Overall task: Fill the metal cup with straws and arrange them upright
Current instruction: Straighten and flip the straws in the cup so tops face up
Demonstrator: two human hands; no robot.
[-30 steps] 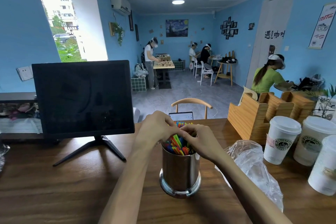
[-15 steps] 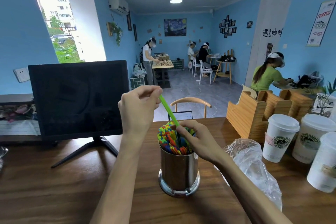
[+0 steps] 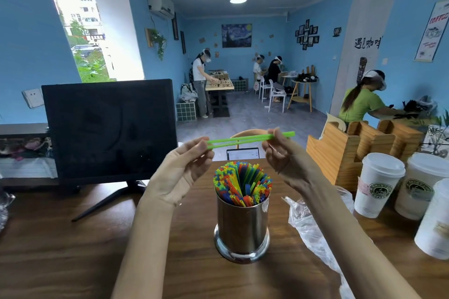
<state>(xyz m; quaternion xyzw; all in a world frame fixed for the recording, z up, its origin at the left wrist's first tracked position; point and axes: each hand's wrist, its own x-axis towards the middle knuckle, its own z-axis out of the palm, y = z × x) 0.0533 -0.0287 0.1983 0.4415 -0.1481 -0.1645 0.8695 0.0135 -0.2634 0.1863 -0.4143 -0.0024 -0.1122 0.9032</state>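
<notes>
The metal cup stands upright on the wooden worktop, a polished cylinder with a flared base. It is packed with coloured straws in red, blue, yellow, green and orange, their open ends fanning a little above the rim.

Above the cup, both hands hold green straws level. There seem to be two of them lying side by side, though they run so close together that the count is uncertain. The left hand pinches the left ends between thumb and fingertips, palm turned toward the camera. The right hand has its fingers curled round the straws nearer the right ends, which stick out past the fingers.

A crumpled clear plastic bag lies just right of the cup. White lidded paper cups stand at the right edge, before a wooden holder. A dark monitor stands on the left.
</notes>
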